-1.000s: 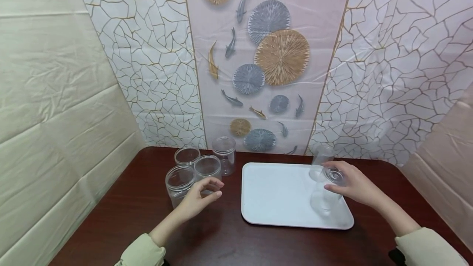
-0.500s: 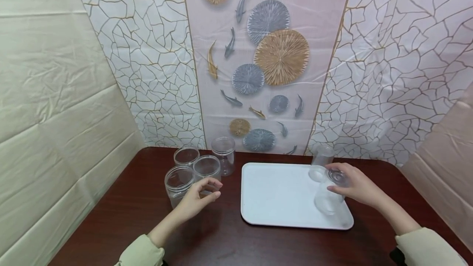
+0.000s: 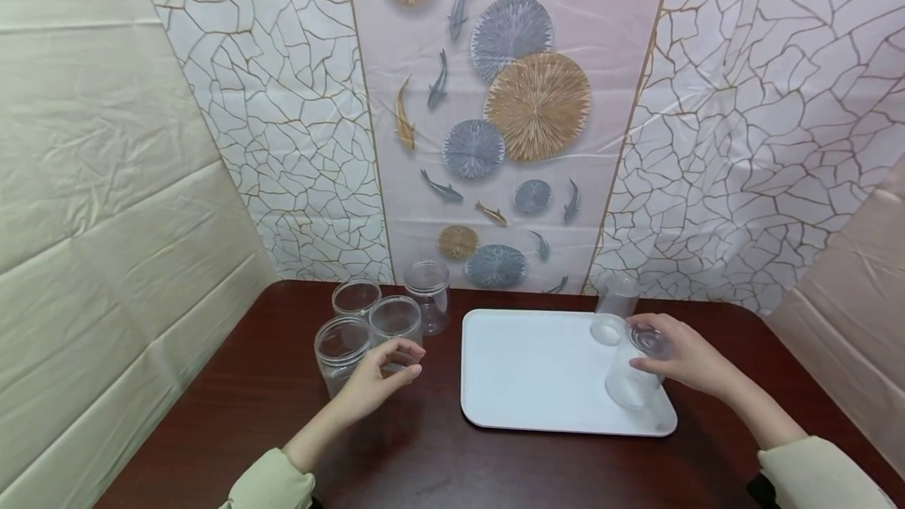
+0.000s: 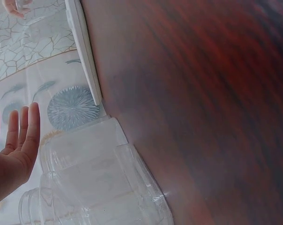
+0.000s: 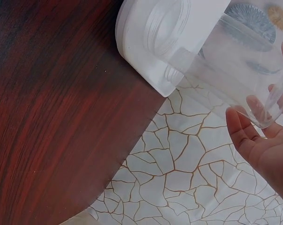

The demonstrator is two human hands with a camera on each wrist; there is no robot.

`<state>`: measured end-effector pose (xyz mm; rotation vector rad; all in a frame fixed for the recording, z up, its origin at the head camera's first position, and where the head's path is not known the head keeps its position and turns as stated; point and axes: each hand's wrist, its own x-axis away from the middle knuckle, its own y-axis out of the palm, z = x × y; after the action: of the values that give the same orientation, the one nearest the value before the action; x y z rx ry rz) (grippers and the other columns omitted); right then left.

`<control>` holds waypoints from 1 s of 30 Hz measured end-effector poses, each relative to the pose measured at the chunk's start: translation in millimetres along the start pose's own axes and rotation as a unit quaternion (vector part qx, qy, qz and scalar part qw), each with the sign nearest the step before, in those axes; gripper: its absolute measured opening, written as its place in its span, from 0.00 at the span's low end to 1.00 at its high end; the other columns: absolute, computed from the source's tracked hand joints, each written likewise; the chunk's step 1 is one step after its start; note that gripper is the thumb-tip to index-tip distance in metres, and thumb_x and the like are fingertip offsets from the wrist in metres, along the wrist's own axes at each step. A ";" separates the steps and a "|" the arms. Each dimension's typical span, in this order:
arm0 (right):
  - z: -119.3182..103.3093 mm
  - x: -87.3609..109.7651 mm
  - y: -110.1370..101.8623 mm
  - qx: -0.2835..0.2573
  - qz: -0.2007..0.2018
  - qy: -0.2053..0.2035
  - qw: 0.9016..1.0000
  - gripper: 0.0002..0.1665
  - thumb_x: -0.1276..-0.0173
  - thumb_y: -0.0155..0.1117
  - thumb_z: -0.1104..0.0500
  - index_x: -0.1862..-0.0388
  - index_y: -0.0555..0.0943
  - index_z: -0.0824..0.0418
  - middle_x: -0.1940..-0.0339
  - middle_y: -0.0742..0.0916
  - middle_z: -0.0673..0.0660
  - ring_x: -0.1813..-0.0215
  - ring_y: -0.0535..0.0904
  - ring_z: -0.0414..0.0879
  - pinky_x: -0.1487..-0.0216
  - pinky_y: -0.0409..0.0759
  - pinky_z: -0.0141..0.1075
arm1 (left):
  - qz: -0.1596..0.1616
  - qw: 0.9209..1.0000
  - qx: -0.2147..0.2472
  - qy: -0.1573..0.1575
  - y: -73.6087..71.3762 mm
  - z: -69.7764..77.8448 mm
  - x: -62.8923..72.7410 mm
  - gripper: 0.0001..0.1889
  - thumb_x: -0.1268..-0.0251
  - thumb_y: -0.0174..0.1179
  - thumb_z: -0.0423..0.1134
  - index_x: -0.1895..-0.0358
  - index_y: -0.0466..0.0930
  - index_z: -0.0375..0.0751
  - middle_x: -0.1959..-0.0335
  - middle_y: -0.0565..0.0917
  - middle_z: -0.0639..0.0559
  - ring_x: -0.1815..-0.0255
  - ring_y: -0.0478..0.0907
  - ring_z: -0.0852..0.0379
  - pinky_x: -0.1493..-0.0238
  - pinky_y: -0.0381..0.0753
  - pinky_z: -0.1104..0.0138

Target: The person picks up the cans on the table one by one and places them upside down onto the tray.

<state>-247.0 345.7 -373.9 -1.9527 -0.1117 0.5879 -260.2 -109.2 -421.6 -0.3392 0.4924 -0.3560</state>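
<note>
My right hand [image 3: 682, 356] holds a clear jar [image 3: 632, 385] upside down, fingers and thumb around its base. The jar's mouth faces down at the right part of the white tray [image 3: 526, 371]; whether it touches the tray I cannot tell. Behind it, a second clear jar [image 3: 617, 297] stands inverted at the tray's back right. My left hand [image 3: 380, 375] is loosely curved and holds nothing, in front of several upright, lidless clear jars. Among these are a front-left jar [image 3: 343, 348], a middle jar [image 3: 396, 320] and a back jar [image 3: 427, 289].
A dark red-brown table [image 3: 452, 470] carries everything. A patterned cloth [image 3: 488, 203] hangs right behind its back edge. Pale cloth [image 3: 127, 203] hangs along the left side, and more cloth on the right.
My right hand and the inverted jar have shifted slightly to the right over the tray. The left hand has stayed nearly still.
</note>
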 end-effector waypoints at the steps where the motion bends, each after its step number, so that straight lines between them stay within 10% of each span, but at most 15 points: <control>1: 0.3 -0.3 -0.1 -0.002 0.000 -0.002 1.000 0.33 0.51 0.76 0.54 0.47 0.76 0.66 0.51 0.83 0.62 0.48 0.76 0.58 0.51 0.75 0.44 | 0.001 1.000 0.000 0.000 -0.3 0.5 0.0 0.10 0.38 0.60 0.33 0.54 0.77 0.34 0.55 0.82 0.38 0.59 0.80 0.65 0.60 0.82 0.67; 20: -3.6 1.5 -2.8 -0.007 -0.022 -0.014 1.000 0.34 0.53 0.76 0.58 0.47 0.75 0.67 0.49 0.82 0.63 0.48 0.76 0.59 0.49 0.76 0.47 | -0.007 1.000 -0.004 -0.017 -4.4 3.8 -1.3 0.11 0.36 0.59 0.35 0.53 0.76 0.37 0.53 0.80 0.36 0.57 0.79 0.64 0.55 0.81 0.63; 30: -2.1 5.2 -1.7 -0.001 -0.005 -0.043 0.999 0.33 0.54 0.76 0.61 0.47 0.75 0.66 0.50 0.82 0.61 0.49 0.75 0.45 0.51 0.72 0.29 | -0.007 1.000 0.006 -0.020 -5.6 5.3 0.5 0.12 0.36 0.59 0.35 0.52 0.76 0.35 0.53 0.79 0.34 0.57 0.79 0.63 0.56 0.81 0.68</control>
<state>-241.2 346.5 -373.5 -1.9281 -0.1762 0.6668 -258.5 -113.1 -415.2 -0.3378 0.4477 -0.3655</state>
